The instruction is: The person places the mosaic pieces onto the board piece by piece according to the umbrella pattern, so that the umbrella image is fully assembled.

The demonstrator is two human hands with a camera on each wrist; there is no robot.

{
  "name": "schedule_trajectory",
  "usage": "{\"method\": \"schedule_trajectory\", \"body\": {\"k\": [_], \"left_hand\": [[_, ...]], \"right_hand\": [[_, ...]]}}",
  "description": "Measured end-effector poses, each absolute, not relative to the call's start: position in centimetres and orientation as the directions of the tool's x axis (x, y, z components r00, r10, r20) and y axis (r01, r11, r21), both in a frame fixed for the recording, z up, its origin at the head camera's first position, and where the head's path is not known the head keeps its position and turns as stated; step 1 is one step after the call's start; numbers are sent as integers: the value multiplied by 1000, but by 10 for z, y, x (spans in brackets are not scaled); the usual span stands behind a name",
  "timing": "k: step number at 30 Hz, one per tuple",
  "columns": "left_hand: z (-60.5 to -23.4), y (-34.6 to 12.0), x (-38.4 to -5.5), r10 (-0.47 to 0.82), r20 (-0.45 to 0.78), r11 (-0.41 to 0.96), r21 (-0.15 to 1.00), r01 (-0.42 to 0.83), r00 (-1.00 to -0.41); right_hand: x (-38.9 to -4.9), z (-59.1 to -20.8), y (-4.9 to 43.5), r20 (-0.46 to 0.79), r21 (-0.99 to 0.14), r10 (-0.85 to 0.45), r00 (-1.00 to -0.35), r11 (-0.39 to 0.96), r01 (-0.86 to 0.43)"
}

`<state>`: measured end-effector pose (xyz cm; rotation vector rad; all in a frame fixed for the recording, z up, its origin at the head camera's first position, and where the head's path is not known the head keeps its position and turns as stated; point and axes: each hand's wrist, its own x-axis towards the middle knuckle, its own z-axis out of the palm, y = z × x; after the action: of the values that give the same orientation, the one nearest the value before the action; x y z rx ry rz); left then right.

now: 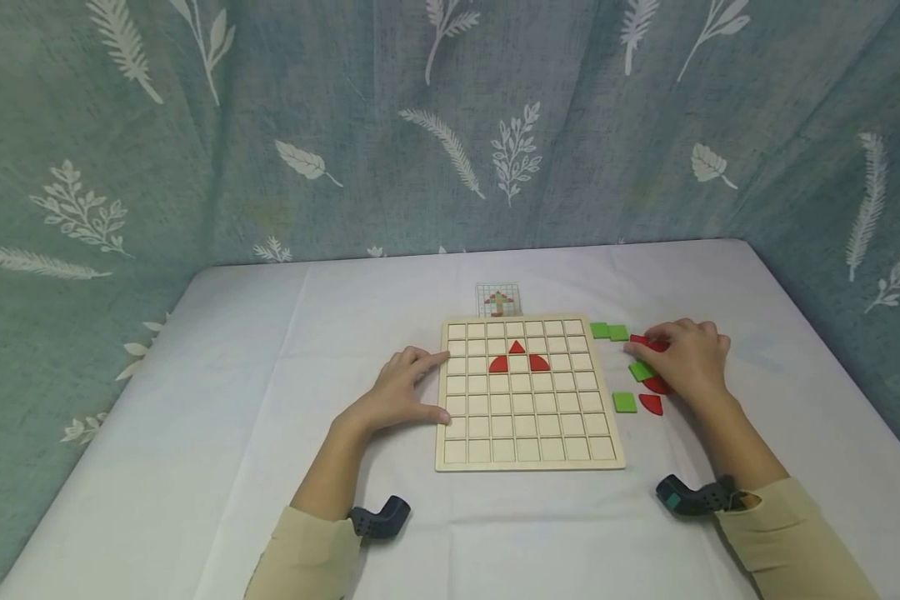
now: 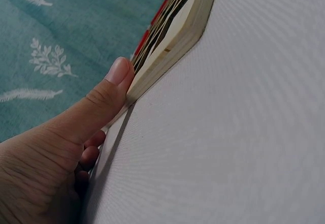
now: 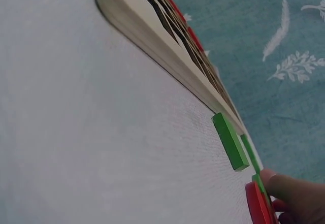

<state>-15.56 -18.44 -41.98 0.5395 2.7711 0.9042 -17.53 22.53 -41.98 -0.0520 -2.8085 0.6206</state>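
A wooden grid board (image 1: 501, 427) lies on the white cloth. Set in its cells are a red triangle (image 1: 517, 347) and two red quarter-circle pieces, one on the left (image 1: 498, 364) and one on the right (image 1: 539, 362). My left hand (image 1: 397, 392) rests against the board's left edge, thumb (image 2: 120, 71) and forefinger spread apart. Right of the board, my right hand (image 1: 686, 358) has thumb and fingers about a red piece (image 1: 648, 342), partly hidden by them. Below the thumb lie a green square (image 1: 641, 372) and another red piece (image 1: 657, 386).
A small pattern card (image 1: 498, 298) lies at the board's far edge. Two green squares (image 1: 609, 332) sit by its upper right corner. Lower down are a green square (image 1: 625, 402) and a red quarter-circle (image 1: 651, 404). A leaf-patterned curtain (image 1: 390, 192) hangs behind the table.
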Motion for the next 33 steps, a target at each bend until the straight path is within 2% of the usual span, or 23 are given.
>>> {"method": "schedule_trajectory", "body": {"k": [13,23,33], "left_hand": [[-418,-183,-154,405,-53,746,597,296,-913],[-418,-185,-155,408,-48,748,590,304,-912],[-420,-185,-157,410,-46,748,588,307,-911]], "right_hand": [[-176,-422,223,271,-489,24,-962,864,-116],[-176,-423,223,254,-478,54,-966,875,-77],[-174,-421,219,287,-526,36,-957,841,-127]]}}
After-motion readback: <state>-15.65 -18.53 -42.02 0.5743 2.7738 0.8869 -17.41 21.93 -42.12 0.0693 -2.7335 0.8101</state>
